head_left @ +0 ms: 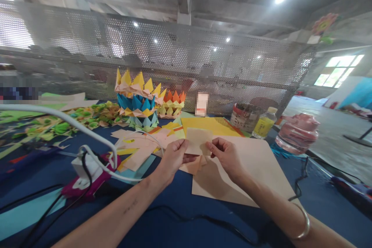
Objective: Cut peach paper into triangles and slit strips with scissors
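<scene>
Both hands are closed on one small cream paper square (198, 140), held up between them: the left hand (172, 157) pinches its left edge, the right hand (228, 155) its lower right. Its flat face looks back at the person, top edge running across from hand to hand; it's too nearly square for me to tell a long axis. A large beige sheet (261, 164) lies beneath the right hand.
</scene>
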Motion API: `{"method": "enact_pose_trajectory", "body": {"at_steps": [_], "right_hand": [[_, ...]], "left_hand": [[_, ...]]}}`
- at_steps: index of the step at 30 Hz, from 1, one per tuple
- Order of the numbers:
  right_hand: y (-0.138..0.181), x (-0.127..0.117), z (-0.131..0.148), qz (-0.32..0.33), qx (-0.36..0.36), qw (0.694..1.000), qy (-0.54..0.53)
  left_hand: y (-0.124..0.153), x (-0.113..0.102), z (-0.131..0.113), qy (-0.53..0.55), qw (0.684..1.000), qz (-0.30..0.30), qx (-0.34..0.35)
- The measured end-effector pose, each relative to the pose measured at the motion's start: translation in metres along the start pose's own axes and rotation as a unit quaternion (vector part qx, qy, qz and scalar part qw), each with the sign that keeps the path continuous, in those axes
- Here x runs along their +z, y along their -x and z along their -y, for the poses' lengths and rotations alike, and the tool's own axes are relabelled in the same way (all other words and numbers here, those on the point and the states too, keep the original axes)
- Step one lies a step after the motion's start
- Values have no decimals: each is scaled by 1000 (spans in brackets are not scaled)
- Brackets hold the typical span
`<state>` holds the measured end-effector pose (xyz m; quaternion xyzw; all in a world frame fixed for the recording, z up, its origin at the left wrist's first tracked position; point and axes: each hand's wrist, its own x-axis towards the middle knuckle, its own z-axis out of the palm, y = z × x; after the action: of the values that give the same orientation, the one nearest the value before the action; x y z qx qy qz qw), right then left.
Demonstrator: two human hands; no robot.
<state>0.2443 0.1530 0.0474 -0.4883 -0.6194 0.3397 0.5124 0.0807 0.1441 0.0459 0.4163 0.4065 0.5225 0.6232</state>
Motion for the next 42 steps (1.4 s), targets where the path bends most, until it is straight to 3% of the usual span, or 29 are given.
{"method": "enact_pose_trajectory", "body": {"at_steps": [32,39,42], "right_hand": [[-2,-1,-3,26,3,999,23],[-15,-11,-2,-29,7,999,19],[-32,-15,3,-41,15,999,21]], "left_hand": [[1,1,-2,-9,1000,-4,10],[3,3,1,-65,998,8,2],[6,4,10,-129,990,41,34]]}}
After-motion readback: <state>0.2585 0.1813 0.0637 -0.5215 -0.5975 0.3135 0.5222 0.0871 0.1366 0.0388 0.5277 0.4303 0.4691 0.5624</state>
